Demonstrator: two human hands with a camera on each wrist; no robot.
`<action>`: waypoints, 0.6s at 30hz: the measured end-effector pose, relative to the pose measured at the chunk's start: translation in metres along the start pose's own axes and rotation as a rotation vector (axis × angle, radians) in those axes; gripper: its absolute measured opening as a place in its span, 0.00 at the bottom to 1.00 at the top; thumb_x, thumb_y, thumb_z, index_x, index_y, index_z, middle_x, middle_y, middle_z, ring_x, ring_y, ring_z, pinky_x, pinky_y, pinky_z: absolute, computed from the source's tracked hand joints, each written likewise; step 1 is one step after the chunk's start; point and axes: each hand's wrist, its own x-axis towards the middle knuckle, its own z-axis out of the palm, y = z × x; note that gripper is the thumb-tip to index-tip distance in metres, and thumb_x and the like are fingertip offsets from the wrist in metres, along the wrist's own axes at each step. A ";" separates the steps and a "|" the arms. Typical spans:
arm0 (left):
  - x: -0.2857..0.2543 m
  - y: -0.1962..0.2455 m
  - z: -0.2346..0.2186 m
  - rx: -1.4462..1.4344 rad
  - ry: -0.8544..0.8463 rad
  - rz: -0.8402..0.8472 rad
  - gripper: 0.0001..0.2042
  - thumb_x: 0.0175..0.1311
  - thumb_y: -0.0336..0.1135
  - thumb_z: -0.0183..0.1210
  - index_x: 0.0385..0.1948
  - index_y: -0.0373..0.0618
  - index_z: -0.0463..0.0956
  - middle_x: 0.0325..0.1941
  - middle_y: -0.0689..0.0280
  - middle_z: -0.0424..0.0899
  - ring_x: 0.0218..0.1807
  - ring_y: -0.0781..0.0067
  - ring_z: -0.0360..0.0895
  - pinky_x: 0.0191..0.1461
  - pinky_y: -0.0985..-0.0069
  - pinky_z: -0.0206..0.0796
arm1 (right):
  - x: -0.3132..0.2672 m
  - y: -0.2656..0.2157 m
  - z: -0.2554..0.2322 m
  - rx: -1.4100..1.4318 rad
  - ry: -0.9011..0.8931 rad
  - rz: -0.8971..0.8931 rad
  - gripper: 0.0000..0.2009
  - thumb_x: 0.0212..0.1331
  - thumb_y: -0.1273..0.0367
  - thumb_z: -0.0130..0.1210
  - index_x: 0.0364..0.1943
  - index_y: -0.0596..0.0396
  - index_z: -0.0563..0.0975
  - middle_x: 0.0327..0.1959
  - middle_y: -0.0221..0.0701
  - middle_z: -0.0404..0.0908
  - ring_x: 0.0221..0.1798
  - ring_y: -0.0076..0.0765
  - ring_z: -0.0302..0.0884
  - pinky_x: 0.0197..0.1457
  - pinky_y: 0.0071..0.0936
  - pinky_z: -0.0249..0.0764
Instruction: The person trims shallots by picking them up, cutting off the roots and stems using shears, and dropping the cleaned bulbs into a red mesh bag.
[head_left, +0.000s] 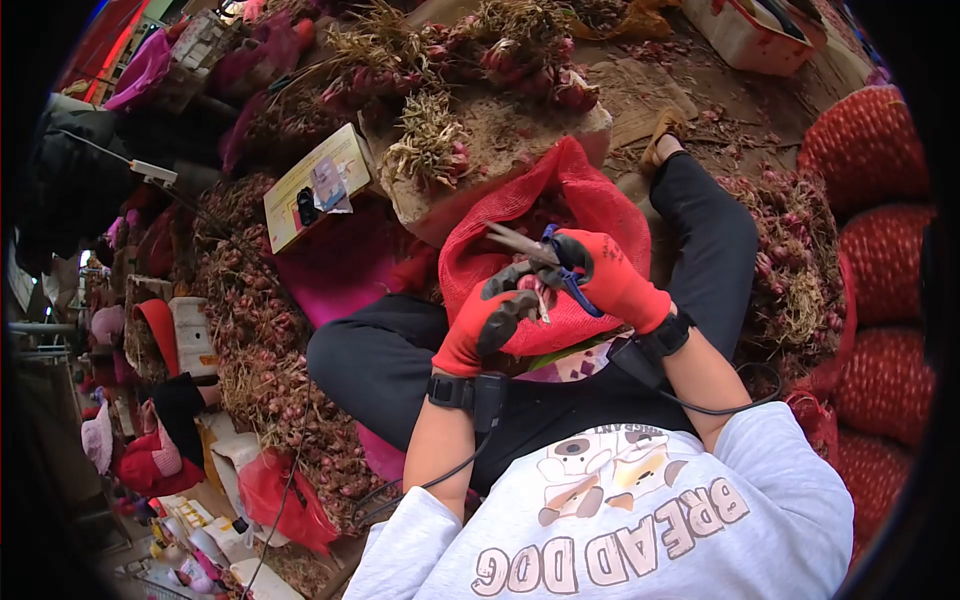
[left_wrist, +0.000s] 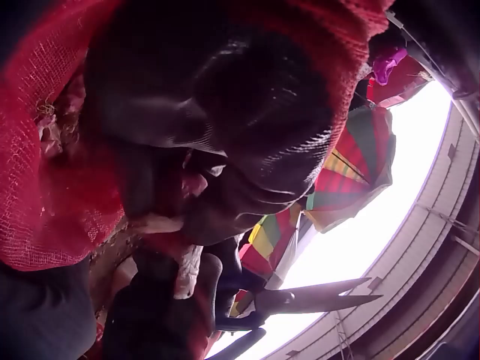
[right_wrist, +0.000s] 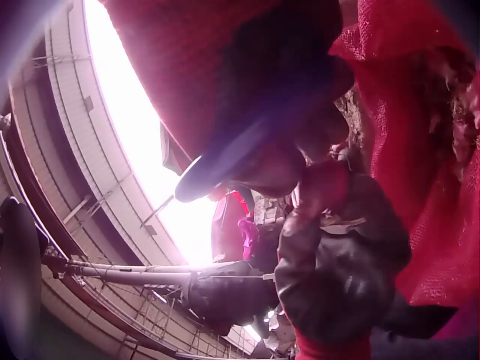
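Note:
In the head view my left hand [head_left: 485, 325], in a red glove with a dark coated palm, pinches a small red onion [head_left: 537, 290] with a pale stalk end. My right hand [head_left: 612, 278], gloved alike, grips scissors [head_left: 515, 240] with blue handles, the blades pointing left above the onion. The left wrist view shows the scissor blades [left_wrist: 319, 298] slightly apart and a bit of the onion [left_wrist: 193, 184] between dark glove fingers. Both hands are over the mouth of a red mesh bag [head_left: 625, 215] between the legs; onions show inside it.
Bunches of dried-stalk onions [head_left: 435, 150] lie on a block [head_left: 500, 140] ahead. More onions heap to the left [head_left: 255, 330] and right [head_left: 790, 250]. Full red mesh sacks [head_left: 885, 290] line the right side. A yellowish board [head_left: 320, 190] carries small items at left.

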 end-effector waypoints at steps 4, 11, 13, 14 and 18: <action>0.007 -0.040 -0.007 -0.425 -0.004 -0.107 0.17 0.68 0.33 0.48 0.56 0.38 0.67 0.45 0.67 0.76 0.40 0.80 0.74 0.42 0.82 0.68 | 0.003 0.012 0.003 0.056 0.039 0.049 0.09 0.56 0.73 0.60 0.39 0.59 0.74 0.31 0.31 0.79 0.36 0.23 0.76 0.41 0.28 0.72; 0.005 -0.021 -0.013 -0.988 -0.020 -0.113 0.21 0.69 0.47 0.43 0.53 0.41 0.69 0.38 0.64 0.76 0.26 0.78 0.64 0.29 0.79 0.58 | -0.012 -0.008 -0.026 -0.696 0.140 -0.019 0.14 0.51 0.66 0.64 0.39 0.57 0.74 0.30 0.34 0.75 0.32 0.41 0.76 0.37 0.34 0.71; 0.002 -0.021 -0.019 -1.081 -0.080 -0.112 0.23 0.68 0.51 0.42 0.52 0.40 0.70 0.37 0.62 0.76 0.24 0.78 0.61 0.27 0.79 0.55 | -0.022 -0.001 -0.035 -0.803 0.163 -0.062 0.18 0.45 0.61 0.66 0.37 0.54 0.75 0.31 0.37 0.74 0.34 0.49 0.74 0.37 0.38 0.70; 0.001 -0.018 -0.018 -1.033 -0.035 -0.150 0.26 0.68 0.53 0.42 0.55 0.38 0.67 0.36 0.60 0.76 0.22 0.79 0.60 0.27 0.79 0.55 | -0.029 -0.006 -0.038 -0.863 0.136 -0.023 0.18 0.44 0.60 0.66 0.37 0.53 0.75 0.32 0.36 0.75 0.36 0.48 0.76 0.38 0.38 0.71; 0.003 -0.013 -0.013 -0.993 -0.113 -0.061 0.30 0.66 0.52 0.45 0.61 0.34 0.62 0.39 0.55 0.76 0.20 0.80 0.60 0.27 0.80 0.56 | -0.047 -0.010 -0.039 -0.984 0.127 -0.014 0.18 0.41 0.61 0.66 0.37 0.51 0.75 0.33 0.35 0.76 0.37 0.47 0.76 0.39 0.38 0.71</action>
